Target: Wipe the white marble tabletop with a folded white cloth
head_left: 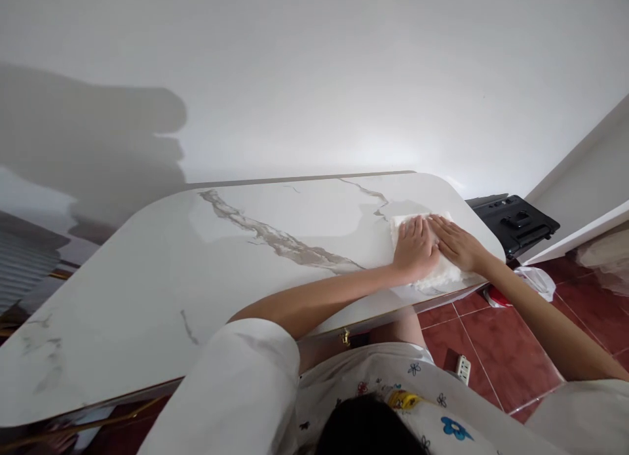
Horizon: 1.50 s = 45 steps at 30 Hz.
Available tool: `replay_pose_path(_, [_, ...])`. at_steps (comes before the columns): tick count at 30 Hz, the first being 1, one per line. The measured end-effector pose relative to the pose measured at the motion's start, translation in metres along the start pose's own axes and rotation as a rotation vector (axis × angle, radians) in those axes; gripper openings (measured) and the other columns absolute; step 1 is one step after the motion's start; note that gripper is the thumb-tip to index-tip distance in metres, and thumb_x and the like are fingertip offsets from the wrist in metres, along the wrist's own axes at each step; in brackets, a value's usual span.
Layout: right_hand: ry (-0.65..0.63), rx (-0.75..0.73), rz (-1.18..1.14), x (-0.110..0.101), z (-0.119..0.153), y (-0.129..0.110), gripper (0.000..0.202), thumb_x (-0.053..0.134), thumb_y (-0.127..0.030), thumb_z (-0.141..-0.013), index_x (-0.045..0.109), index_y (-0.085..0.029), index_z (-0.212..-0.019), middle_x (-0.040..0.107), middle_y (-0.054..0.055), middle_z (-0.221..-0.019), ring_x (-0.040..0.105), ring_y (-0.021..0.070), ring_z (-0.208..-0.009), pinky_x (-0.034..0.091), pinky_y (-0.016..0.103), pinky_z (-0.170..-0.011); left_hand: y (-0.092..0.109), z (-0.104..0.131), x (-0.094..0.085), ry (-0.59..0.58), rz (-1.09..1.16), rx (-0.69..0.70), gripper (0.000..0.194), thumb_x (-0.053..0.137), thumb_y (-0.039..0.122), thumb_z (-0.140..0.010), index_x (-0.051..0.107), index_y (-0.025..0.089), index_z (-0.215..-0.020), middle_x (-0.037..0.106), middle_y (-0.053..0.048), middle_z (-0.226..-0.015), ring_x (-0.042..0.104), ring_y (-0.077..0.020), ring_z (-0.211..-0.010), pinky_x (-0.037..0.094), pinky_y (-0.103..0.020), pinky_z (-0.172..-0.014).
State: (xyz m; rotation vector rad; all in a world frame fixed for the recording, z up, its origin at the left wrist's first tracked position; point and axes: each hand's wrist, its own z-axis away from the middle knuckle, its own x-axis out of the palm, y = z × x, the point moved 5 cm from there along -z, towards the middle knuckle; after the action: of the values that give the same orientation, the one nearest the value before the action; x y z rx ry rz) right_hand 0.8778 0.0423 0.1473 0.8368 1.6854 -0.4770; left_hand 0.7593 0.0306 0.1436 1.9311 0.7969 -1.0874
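Cloth: a white, soft-looking cloth [445, 271] with an uneven, scalloped-looking edge, spread flat on the tabletop near its right end, close to the front edge.
Left hand: the left hand [417, 248] lies palm down on the cloth, fingers stretched and close together, pressing rather than gripping.
Right hand: the right hand [456, 243] is laid flat on the cloth too, angled inward, its fingertips close beside the left hand's fingers.
Tabletop: a smooth, glossy white tabletop [236, 265] with rounded far corners and jagged grey-brown veins like marble.
Knob: a small, shiny gold-coloured knob [345, 337] beneath the front edge.
Wall: a plain, pale wall [314, 81] behind, carrying a soft-edged dark shadow at left.
Case: a black, boxy case [515, 222] beyond the table's right end.
Floor: dark red square tiles [496, 356] with thin pale joints.
Power strip: a white, oblong power strip [462, 368] on the tiles.
Bag: a crumpled, translucent white bag [539, 282] beside something red.
Shirt: white fabric printed with small flowers.
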Motion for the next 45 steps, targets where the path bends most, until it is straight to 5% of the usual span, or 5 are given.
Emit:
replay_pose_path(10, [-0.171, 0.122, -0.11, 0.029, -0.096, 0.048, 0.054, 0.026, -0.031, -0.092, 0.03, -0.015, -0.144, 0.028, 0.006, -0.15, 0.022, 0.0231, -0.138, 0.025, 0.043, -0.112, -0.062, -0.063, 0.0, 0.062, -0.126, -0.074, 0.055, 0.023, 0.028, -0.092, 0.032, 0.0, -0.138, 0.03, -0.018, -0.148, 0.023, -0.0257, -0.138, 0.018, -0.041, -0.113])
replay_pose_path(18, [-0.129, 0.191, -0.072, 0.048, -0.178, 0.053, 0.056, 0.024, -0.028, -0.092, 0.032, -0.008, -0.143, 0.027, 0.009, -0.15, 0.022, 0.0232, -0.138, 0.021, 0.041, -0.113, -0.133, -0.11, -0.012, 0.07, -0.189, -0.112, 0.052, 0.023, 0.024, -0.092, 0.036, 0.002, -0.137, 0.032, -0.015, -0.147, 0.026, -0.0238, -0.137, 0.02, -0.04, -0.113])
replay_pose_path(25, [-0.066, 0.161, -0.102, 0.06, -0.227, 0.076, 0.053, 0.025, -0.027, -0.091, 0.037, -0.013, -0.141, 0.032, 0.006, -0.148, 0.028, 0.0233, -0.136, 0.025, 0.042, -0.111, -0.169, -0.144, -0.014, 0.091, -0.226, -0.148, 0.05, 0.025, 0.023, -0.091, 0.037, 0.004, -0.136, 0.033, -0.016, -0.147, 0.027, -0.0242, -0.136, 0.021, -0.041, -0.111])
replay_pose_path(37, [-0.035, 0.212, -0.091, 0.064, -0.202, 0.128, 0.054, 0.025, -0.031, -0.092, 0.038, -0.013, -0.14, 0.032, 0.007, -0.148, 0.027, 0.026, -0.136, 0.023, 0.046, -0.112, -0.134, -0.176, 0.004, 0.102, -0.233, -0.097, 0.052, 0.027, 0.026, -0.091, 0.037, 0.004, -0.136, 0.036, -0.016, -0.145, 0.031, -0.025, -0.134, 0.022, -0.041, -0.11])
replay_pose_path(45, [-0.018, 0.247, -0.042, 0.045, -0.137, 0.087, 0.054, 0.026, -0.026, -0.091, 0.035, -0.008, -0.141, 0.031, 0.011, -0.148, 0.024, 0.0247, -0.137, 0.022, 0.043, -0.113, -0.091, -0.124, 0.006, 0.083, -0.259, 0.003, 0.053, 0.025, 0.026, -0.092, 0.035, 0.001, -0.137, 0.036, -0.017, -0.145, 0.031, -0.0261, -0.134, 0.021, -0.041, -0.111])
